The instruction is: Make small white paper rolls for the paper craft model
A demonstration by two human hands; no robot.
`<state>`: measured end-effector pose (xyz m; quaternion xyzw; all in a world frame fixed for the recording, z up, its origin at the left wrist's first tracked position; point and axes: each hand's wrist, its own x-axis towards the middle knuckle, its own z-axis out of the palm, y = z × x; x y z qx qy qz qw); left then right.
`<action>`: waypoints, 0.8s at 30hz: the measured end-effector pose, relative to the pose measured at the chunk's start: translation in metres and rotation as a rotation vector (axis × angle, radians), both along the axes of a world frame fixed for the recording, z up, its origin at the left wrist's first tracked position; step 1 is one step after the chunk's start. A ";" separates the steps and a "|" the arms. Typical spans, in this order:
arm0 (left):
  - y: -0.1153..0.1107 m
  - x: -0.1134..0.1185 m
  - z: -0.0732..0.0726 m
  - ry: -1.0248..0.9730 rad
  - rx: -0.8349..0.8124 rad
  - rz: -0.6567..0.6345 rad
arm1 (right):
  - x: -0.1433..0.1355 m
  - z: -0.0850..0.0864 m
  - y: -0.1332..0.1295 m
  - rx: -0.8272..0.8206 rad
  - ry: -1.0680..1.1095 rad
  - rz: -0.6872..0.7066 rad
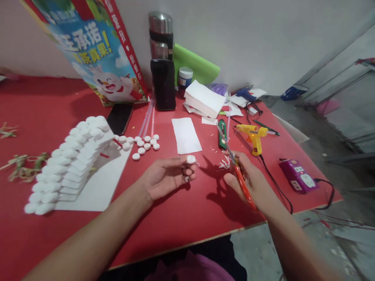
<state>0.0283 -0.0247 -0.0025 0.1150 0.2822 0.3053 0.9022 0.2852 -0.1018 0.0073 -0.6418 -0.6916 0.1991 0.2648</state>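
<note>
Between thumb and fingers, my left hand (170, 175) pinches a small white rounded piece (191, 159). My right hand (246, 175) is closed around red-handled scissors (241, 181), whose blades point away from me and up to the left. White paper scraps (225, 161) lie beside the scissors. Just beyond my left hand is a flat white paper sheet (186, 136). Several small white discs (147, 146) are scattered to its left. Farther left, a curved stepped model of white discs and card strips (73, 160) stands on a white board (102, 191).
A yellow glue gun (253, 137) stands at right, near a purple power box (298, 175) with a cord. A green cutter (222, 134) lies past the scraps. Stacked white paper (205, 98), a black phone (163, 84), a steel flask (160, 29) and a printed bag (99, 50) line the back.
</note>
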 end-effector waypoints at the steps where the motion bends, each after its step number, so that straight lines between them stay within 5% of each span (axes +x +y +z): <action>1: 0.000 -0.001 -0.001 -0.010 0.021 -0.008 | 0.002 0.000 0.000 0.032 -0.011 0.020; 9: 0.002 -0.001 -0.008 0.043 0.268 0.007 | 0.000 -0.022 0.001 0.129 -0.177 -0.049; 16: -0.005 0.000 -0.004 0.434 0.676 0.135 | 0.037 -0.023 0.002 0.263 -0.428 -0.099; 24: -0.008 0.002 -0.006 0.623 0.946 0.216 | 0.071 -0.031 -0.007 0.042 -0.491 -0.341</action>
